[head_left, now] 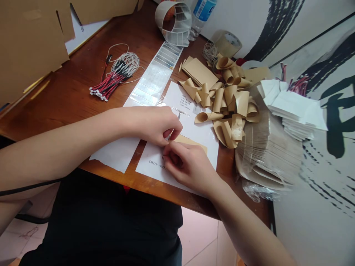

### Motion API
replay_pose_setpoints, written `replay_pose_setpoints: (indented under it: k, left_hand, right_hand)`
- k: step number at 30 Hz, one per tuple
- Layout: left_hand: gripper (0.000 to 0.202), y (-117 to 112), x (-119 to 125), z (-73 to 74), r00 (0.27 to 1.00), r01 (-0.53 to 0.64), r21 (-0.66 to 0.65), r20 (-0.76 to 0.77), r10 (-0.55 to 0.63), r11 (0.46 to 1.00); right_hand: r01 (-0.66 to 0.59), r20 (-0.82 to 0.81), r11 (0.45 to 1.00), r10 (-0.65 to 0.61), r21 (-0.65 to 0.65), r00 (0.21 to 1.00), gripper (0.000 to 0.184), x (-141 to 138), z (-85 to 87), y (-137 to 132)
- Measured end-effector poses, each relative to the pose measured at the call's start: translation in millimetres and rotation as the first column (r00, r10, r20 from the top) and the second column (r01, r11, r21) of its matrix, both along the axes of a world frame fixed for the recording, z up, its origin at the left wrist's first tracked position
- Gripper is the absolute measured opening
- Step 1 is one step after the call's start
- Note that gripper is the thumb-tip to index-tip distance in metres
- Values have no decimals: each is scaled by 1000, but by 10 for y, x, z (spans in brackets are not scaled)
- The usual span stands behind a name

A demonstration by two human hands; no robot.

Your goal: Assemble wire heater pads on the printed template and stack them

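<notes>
My left hand [159,123] is closed in a pinch over the white printed sheets, its fingertips pointing right. My right hand [190,162] is closed too, thumb and forefinger pressed together just below the left fingertips. Whatever the two pinches hold is too small and hidden to name. Behind the right hand a flat piece of brown kraft paper [194,142] shows, partly covered by the fingers. Beneath lies a white sheet [149,171] lettered "DRS-20", the rest of its text hidden. A strip of silvery labels [151,83] runs up beyond my left wrist.
Red-black wires with white connectors [115,74] lie at the left, near a cardboard box [30,48]. The label roll [177,24], a bottle [202,16] and tape [226,42] stand behind. Curled kraft papers [227,99], bagged brown cards [266,151] and white packets [294,107] crowd the right.
</notes>
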State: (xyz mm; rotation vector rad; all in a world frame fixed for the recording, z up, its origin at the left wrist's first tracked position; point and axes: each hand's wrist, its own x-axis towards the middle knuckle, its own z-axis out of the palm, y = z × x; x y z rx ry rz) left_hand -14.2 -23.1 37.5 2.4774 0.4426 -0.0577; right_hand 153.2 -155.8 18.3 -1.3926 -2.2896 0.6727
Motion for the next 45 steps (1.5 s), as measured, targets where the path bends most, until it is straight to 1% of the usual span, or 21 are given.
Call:
replay_pose_setpoints:
  k: [7,17,24,29,34,45]
  left_hand:
    - [9,-3,2,0,1000,0,4,-8,0,1000]
    - [8,4,-4,-19,1000,11,-1,6,-11,1000]
    - [9,6,-11,-18,1000,6,4,-7,-6,1000]
    - [8,11,-14,-25,1000,11,8,6,-11,1000]
    - [7,6,-6,-14,1000,3,-4,-9,-3,1000]
    - [8,2,0,-9,1000,0,-14,-19,-1,1000]
  right_hand:
    - [-1,31,1000,0,28,1000,5,-12,-9,-13]
    - [2,31,1000,-3,19,1000,9,-14,-13,-23]
    - [1,60,1000,-3,27,998,4,-12,-17,-33]
    - [2,71,999,-4,39,997,4,-17,-43,-31]
    - [6,69,999,-9,49,998,5,-22,-32,-33]
    - [7,44,1000,-7,11,999,7,-27,-18,-18]
